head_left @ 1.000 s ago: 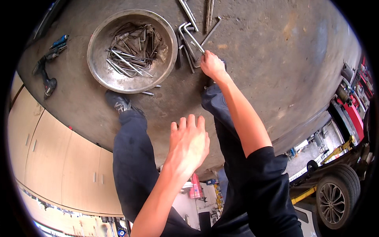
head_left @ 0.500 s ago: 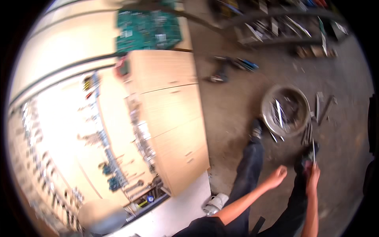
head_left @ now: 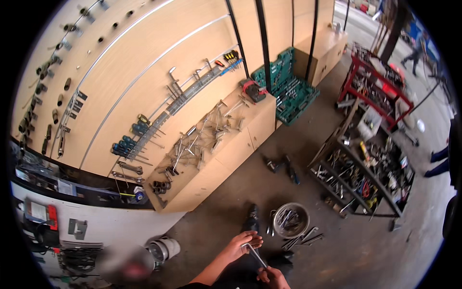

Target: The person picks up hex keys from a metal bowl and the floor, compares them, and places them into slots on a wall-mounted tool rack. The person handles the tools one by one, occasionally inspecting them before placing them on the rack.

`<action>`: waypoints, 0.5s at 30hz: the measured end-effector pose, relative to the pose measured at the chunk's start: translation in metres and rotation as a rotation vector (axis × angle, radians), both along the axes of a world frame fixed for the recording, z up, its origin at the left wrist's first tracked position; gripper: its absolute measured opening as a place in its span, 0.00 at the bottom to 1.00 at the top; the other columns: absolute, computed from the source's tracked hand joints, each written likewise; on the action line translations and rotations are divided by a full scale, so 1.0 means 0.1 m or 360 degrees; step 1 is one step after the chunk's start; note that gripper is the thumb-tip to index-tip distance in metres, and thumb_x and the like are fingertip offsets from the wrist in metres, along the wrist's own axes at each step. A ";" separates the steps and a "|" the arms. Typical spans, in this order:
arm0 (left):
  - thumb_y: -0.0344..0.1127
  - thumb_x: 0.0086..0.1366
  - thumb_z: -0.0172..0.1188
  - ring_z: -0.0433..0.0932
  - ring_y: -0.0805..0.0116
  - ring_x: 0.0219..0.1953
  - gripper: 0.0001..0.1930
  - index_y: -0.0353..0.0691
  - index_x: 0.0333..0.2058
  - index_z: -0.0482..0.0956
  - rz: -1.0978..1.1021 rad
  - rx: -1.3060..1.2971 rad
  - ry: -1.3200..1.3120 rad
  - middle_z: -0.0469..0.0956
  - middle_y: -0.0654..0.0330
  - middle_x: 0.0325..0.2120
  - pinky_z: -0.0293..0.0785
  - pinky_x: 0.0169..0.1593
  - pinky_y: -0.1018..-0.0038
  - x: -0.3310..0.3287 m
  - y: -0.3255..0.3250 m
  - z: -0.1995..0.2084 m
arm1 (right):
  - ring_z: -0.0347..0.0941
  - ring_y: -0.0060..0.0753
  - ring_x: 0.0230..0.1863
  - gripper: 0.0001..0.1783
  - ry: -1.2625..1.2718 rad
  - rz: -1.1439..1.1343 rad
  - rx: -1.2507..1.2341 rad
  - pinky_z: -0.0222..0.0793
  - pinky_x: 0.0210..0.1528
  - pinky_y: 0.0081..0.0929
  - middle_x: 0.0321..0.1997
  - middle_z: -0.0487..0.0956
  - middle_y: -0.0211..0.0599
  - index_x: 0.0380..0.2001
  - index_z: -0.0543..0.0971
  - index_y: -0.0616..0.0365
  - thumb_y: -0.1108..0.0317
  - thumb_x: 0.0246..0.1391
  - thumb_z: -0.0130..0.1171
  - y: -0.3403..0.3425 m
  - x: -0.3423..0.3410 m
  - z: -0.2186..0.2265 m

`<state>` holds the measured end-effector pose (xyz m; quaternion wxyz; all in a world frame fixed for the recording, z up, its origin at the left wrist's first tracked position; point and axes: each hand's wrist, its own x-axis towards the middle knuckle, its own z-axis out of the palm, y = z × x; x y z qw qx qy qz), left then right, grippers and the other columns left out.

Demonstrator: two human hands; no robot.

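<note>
In my right hand (head_left: 273,278), at the lower edge, is an L-shaped metal wrench (head_left: 256,256), its fingers closed round the lower end. The shaft slants up and left. My left hand (head_left: 242,244) is at the wrench's bent end, fingers stretched out and thumb apart; the bend lies by the palm, and whether they touch is hard to tell. Beyond my hands a round metal basin (head_left: 275,226) stands on the floor with several metal tools (head_left: 290,217) in it. More bar-shaped tools (head_left: 304,240) lie beside it on the floor.
A wooden cabinet (head_left: 226,166) carries loose wrenches (head_left: 197,139) under a tool wall (head_left: 159,72). An open green tool case (head_left: 288,91) stands at its far end. Right are a metal bin of tools (head_left: 356,178) and a red cart (head_left: 375,86). A person (head_left: 417,50) is far off.
My view has swung, showing more of the tool wall and the right side. My left hand, apart from the right before, is now at the wrench's bent end. The right hand still holds the wrench.
</note>
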<state>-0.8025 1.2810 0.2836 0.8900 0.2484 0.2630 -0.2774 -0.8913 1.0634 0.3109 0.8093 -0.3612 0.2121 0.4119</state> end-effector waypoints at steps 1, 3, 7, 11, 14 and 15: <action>0.32 0.67 0.49 0.74 0.55 0.51 0.14 0.38 0.50 0.72 -0.0007 -0.0049 -0.0079 0.76 0.53 0.47 0.66 0.61 0.56 0.11 0.04 0.09 | 0.60 0.31 0.22 0.24 0.0019 0.0006 -0.0054 0.61 0.35 0.28 0.15 0.64 0.32 0.15 0.67 0.56 0.57 0.63 0.40 0.06 0.13 0.05; 0.32 0.67 0.48 0.74 0.57 0.51 0.14 0.38 0.50 0.72 0.0227 -0.0261 -0.0162 0.76 0.54 0.47 0.65 0.62 0.56 0.26 0.10 0.22 | 0.60 0.32 0.23 0.25 0.0089 0.0056 -0.0104 0.62 0.38 0.30 0.15 0.63 0.33 0.14 0.67 0.56 0.56 0.64 0.40 0.25 0.34 0.18; 0.40 0.69 0.47 0.74 0.60 0.46 0.15 0.40 0.50 0.70 0.0501 -0.0419 -0.0096 0.76 0.56 0.40 0.69 0.54 0.58 0.59 0.38 0.50 | 0.67 0.31 0.27 0.16 0.0167 0.0117 0.0252 0.65 0.40 0.32 0.20 0.70 0.34 0.38 0.72 0.64 0.59 0.62 0.46 0.70 1.03 0.37; 0.48 0.70 0.45 0.68 0.71 0.24 0.17 0.40 0.44 0.70 0.0669 -0.0235 -0.0150 0.69 0.63 0.24 0.66 0.29 0.73 0.97 0.61 0.46 | 0.64 0.25 0.25 0.22 -0.0128 0.0466 -0.0310 0.64 0.36 0.23 0.18 0.68 0.28 0.42 0.72 0.66 0.56 0.67 0.37 1.30 1.60 0.64; 0.50 0.69 0.47 0.59 0.77 0.18 0.17 0.42 0.39 0.70 0.0876 0.0069 -0.0171 0.62 0.68 0.18 0.55 0.22 0.79 1.25 1.01 0.56 | 0.61 0.20 0.21 0.24 -0.0561 0.0831 -0.0512 0.61 0.27 0.19 0.18 0.67 0.25 0.42 0.73 0.66 0.55 0.68 0.36 1.32 2.16 0.42; 0.51 0.69 0.47 0.58 0.78 0.17 0.17 0.42 0.38 0.70 0.0931 0.0167 -0.0173 0.61 0.68 0.18 0.55 0.21 0.79 1.30 1.19 0.54 | 0.58 0.16 0.18 0.24 -0.0676 0.0857 -0.0591 0.56 0.21 0.18 0.19 0.67 0.22 0.41 0.75 0.66 0.54 0.68 0.38 1.33 2.35 0.37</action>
